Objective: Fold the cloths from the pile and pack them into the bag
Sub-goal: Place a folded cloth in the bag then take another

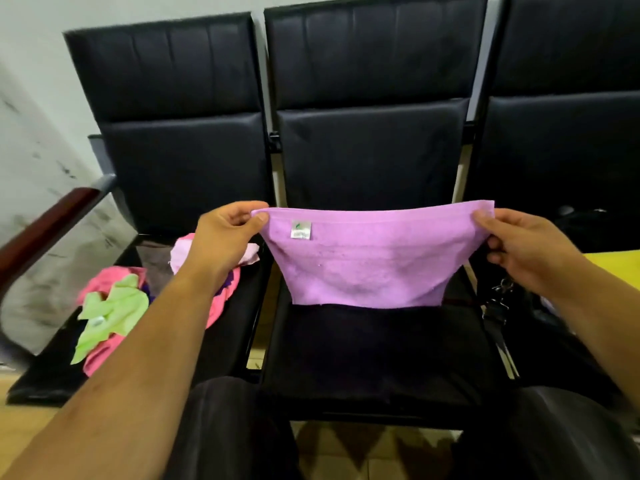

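Lilac cloth [370, 261] hanging above the bare front of the middle seat [374, 355], left hand [221, 237] and right hand [519, 244] each pinching a top corner, arms stretched forward, cloth pile [114, 306] on the left seat.

A waiting area, it seems: a row of linked black padded seats [367, 140] fills the frame's upper half against a plain pale wall [31, 26], above a patterned tiled floor [363, 452] at the bottom.

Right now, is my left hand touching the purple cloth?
Touching. The head view shows the left hand pinching a top corner of the purple cloth between thumb and fingers.
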Tool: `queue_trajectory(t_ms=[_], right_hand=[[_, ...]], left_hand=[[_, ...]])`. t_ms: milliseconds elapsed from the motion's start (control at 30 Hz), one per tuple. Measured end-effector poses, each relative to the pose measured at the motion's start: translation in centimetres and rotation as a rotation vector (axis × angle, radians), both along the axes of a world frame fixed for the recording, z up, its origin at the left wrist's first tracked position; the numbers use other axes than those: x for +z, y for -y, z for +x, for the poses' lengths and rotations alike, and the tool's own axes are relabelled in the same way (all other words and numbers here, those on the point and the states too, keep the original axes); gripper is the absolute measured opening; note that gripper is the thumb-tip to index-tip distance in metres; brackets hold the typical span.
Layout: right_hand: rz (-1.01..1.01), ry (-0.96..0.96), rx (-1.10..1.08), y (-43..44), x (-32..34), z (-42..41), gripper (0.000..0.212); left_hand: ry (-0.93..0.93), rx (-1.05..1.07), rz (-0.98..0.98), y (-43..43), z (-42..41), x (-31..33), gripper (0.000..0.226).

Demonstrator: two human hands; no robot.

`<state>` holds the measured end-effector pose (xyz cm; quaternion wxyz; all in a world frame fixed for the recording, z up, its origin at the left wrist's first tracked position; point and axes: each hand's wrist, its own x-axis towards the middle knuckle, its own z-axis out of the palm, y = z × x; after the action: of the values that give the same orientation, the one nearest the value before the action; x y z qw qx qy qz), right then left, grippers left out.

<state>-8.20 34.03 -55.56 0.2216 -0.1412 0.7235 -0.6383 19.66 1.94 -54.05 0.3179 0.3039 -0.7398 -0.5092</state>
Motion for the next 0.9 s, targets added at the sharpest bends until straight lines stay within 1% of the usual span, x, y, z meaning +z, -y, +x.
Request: queue_trajectory(t_ms=[100, 200, 300, 367, 433, 533, 733, 800, 900], right_hand=[[0.051, 0.058, 0.076, -1.9, 0.6, 0.7, 0.021], [0.086, 0.134, 0.133, -3.0, 1.2, 1.0, 0.016], [0.046, 0.185, 0.117, -2.4, 2.6, 1.4, 0.011], [0.014, 0.195, 0.081, -1.1, 3.2, 0.9, 0.018], [-0.008, 0.171, 0.049, 0.5, 4.1, 0.6, 0.022], [-0.057, 0.092, 0.023, 2.8, 5.6, 0.2, 0.02], [-0.211, -0.08, 0.015, 4.6, 10.2, -0.4, 0.023], [-0.247, -0.114, 0.046, 3.7, 10.6, 0.1, 0.025], [-0.212, -0.127, 0.091, 1.4, 8.9, 1.6, 0.037]], left_hand=[[0.06, -0.058, 0.053, -1.2, 2.2, 0.5, 0.017], [0.132, -0.123, 0.142, -1.2, 3.8, 0.5, 0.019], [0.198, -0.133, 0.192, -0.6, 4.0, 1.3, 0.019], [0.195, -0.085, 0.21, -0.4, 2.9, 2.2, 0.017], [0.163, -0.011, 0.236, -0.4, 1.6, 3.5, 0.016], [0.059, 0.073, 0.238, 0.7, 0.1, 5.0, 0.016], [-0.08, 0.069, 0.055, 2.1, -0.1, 10.0, 0.017], [-0.088, 0.063, 0.013, 1.5, 0.8, 10.5, 0.017], [-0.031, 0.052, -0.004, -0.4, 2.4, 9.1, 0.017]])
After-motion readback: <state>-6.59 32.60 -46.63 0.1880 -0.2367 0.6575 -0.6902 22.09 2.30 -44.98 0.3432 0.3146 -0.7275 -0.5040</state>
